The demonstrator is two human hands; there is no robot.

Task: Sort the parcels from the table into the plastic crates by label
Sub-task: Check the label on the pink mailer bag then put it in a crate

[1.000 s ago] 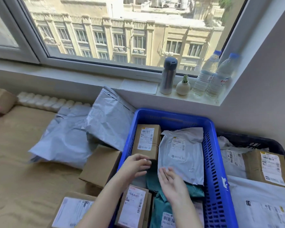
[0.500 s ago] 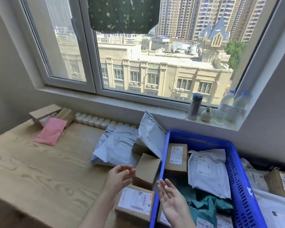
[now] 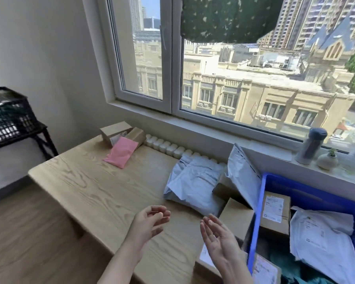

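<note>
Blue crate [image 3: 256,222], black crate [image 3: 10,117], two hands [image 3: 150,224] [image 3: 219,240]

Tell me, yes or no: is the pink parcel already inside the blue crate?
No, the pink parcel lies on the wooden table near its far left corner, well apart from the blue crate.

Cropped crates, unreadable labels
The blue plastic crate [image 3: 254,222] runs off the right and bottom edges, the black lattice crate [image 3: 8,119] off the left; print on the white shipping labels [image 3: 273,206] is too small to read.
</note>
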